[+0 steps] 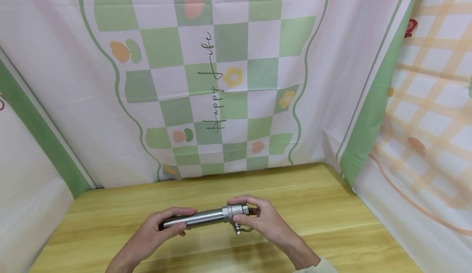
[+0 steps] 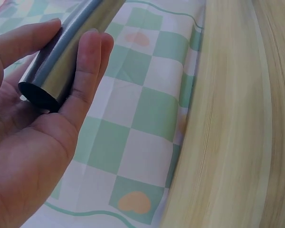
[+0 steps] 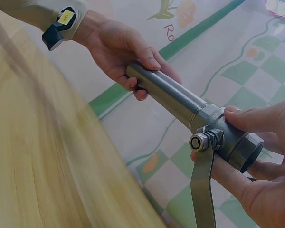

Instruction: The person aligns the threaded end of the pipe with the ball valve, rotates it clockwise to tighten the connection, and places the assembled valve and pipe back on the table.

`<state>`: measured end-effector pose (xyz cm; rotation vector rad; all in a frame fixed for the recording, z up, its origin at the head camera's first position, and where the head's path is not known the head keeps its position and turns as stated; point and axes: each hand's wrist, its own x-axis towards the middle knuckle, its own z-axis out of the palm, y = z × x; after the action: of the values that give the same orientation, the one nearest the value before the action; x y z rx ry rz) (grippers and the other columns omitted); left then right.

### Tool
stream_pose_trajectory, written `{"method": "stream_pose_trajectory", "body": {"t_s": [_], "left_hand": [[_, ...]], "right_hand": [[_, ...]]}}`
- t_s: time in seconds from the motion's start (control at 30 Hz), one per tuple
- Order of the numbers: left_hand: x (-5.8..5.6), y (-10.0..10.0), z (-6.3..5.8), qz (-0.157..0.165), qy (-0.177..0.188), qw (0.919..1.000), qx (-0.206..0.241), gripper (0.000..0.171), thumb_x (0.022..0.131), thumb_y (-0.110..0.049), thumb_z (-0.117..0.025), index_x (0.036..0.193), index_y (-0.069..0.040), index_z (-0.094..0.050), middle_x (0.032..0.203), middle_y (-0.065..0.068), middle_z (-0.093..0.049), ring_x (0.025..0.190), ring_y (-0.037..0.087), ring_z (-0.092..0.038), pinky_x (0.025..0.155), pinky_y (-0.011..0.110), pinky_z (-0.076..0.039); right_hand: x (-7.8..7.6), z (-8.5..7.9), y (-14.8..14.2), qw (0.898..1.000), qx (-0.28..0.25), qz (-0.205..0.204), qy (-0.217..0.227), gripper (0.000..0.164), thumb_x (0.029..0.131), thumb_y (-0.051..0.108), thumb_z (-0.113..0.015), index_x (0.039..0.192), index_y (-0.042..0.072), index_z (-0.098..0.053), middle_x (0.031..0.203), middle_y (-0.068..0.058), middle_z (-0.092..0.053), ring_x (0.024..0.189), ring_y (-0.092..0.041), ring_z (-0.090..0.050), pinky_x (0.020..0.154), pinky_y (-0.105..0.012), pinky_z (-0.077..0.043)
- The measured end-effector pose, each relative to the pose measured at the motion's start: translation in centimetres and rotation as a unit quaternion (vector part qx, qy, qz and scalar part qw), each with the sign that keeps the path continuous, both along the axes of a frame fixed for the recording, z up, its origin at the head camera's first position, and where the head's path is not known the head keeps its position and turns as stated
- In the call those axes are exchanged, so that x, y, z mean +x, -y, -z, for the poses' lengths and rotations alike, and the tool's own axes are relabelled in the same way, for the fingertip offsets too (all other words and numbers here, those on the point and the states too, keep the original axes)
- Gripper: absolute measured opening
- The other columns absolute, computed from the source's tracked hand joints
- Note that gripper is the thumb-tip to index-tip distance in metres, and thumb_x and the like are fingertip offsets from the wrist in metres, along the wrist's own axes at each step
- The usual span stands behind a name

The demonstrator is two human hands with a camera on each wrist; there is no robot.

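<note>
A steel pipe [image 1: 206, 218] with a ball valve [image 1: 234, 211] at its right end is held over the table by both hands. My left hand [image 1: 149, 234] grips the plain left end, thumb on one side and fingers on the other; the pipe's dark open end [image 2: 40, 97] shows in the left wrist view. Around the valve body, my right hand [image 1: 267, 221] has its thumb and fingers pinched. In the right wrist view the valve's flat lever handle [image 3: 203, 190] hangs down from the stem nut [image 3: 199, 141]. The joint between pipe and valve looks closed up.
The wood-grain table [image 1: 317, 195] lies under the hands. A checked cloth curtain [image 1: 232, 113] hangs behind its far edge, with more cloth [image 1: 424, 150] along the right side and on the left. A dark device [image 3: 59, 31] is strapped to the left wrist.
</note>
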<state>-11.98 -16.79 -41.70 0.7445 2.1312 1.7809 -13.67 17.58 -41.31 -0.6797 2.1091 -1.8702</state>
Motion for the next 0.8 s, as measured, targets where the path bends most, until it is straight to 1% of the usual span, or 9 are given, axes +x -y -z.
{"method": "stream_pose_trajectory", "body": {"t_s": [0.1,0.27,0.4,0.47,0.6,0.7,0.8], "left_hand": [[0.1,-0.04,-0.12,-0.003,0.004,1.0,0.001,0.038,0.113,-0.012,-0.061,0.15,-0.006,-0.064,0.147,0.026,-0.065,0.112,0.016,-0.072,0.095,0.029,-0.062],[0.25,-0.07,-0.23,-0.008,0.007,0.9999,0.0,0.039,0.112,-0.011,-0.062,0.15,-0.003,-0.063,0.15,0.024,-0.063,0.122,0.018,-0.07,0.098,0.03,-0.063],[0.3,-0.11,-0.2,-0.016,0.013,0.9997,-0.009,0.038,0.111,-0.011,-0.064,0.148,-0.006,-0.065,0.152,0.02,-0.063,0.124,0.017,-0.069,0.1,0.029,-0.062],[0.3,-0.13,-0.16,-0.016,0.007,0.9998,-0.009,0.037,0.11,-0.01,-0.064,0.147,-0.007,-0.067,0.153,0.019,-0.063,0.124,0.017,-0.069,0.1,0.028,-0.061],[0.29,-0.14,-0.03,-0.009,-0.031,0.9995,-0.002,0.036,0.11,-0.007,-0.064,0.146,-0.006,-0.068,0.151,0.015,-0.066,0.123,0.017,-0.069,0.097,0.026,-0.061],[0.28,-0.16,0.05,-0.009,-0.05,0.9987,0.002,0.036,0.109,-0.005,-0.065,0.144,-0.006,-0.069,0.149,0.006,-0.069,0.123,0.017,-0.069,0.096,0.025,-0.06],[0.31,-0.18,0.12,-0.013,-0.058,0.9982,0.004,0.035,0.107,-0.004,-0.067,0.142,-0.007,-0.07,0.148,0.001,-0.069,0.126,0.017,-0.069,0.097,0.025,-0.06]], "right_hand": [[0.01,-0.04,-0.01,1.0,0.0,-0.001,0.0,0.046,0.105,0.018,-0.075,0.144,-0.004,-0.065,0.142,-0.028,-0.062,0.107,-0.03,-0.071,0.081,-0.036,-0.066],[0.08,-0.09,-0.02,1.0,0.0,0.0,0.0,0.041,0.105,0.018,-0.075,0.142,0.001,-0.068,0.142,-0.028,-0.062,0.106,-0.03,-0.071,0.081,-0.036,-0.066],[0.12,-0.07,-0.02,1.0,-0.002,-0.001,0.002,0.04,0.105,0.018,-0.075,0.142,0.003,-0.069,0.142,-0.028,-0.061,0.106,-0.03,-0.071,0.081,-0.036,-0.066],[0.14,-0.07,-0.03,1.0,-0.002,-0.001,0.001,0.04,0.105,0.018,-0.075,0.142,0.003,-0.069,0.142,-0.028,-0.061,0.105,-0.03,-0.071,0.081,-0.035,-0.066],[0.11,-0.04,-0.01,1.0,-0.001,-0.001,0.0,0.042,0.105,0.018,-0.075,0.142,0.001,-0.068,0.142,-0.028,-0.061,0.106,-0.03,-0.071,0.081,-0.036,-0.066],[0.1,-0.01,-0.03,1.0,-0.002,-0.001,-0.002,0.042,0.106,0.017,-0.075,0.143,0.0,-0.067,0.142,-0.028,-0.061,0.106,-0.03,-0.071,0.081,-0.035,-0.066],[0.1,0.0,-0.06,1.0,-0.003,-0.001,-0.003,0.04,0.106,0.018,-0.074,0.142,0.002,-0.068,0.143,-0.029,-0.061,0.107,-0.03,-0.071,0.081,-0.033,-0.065]]}}
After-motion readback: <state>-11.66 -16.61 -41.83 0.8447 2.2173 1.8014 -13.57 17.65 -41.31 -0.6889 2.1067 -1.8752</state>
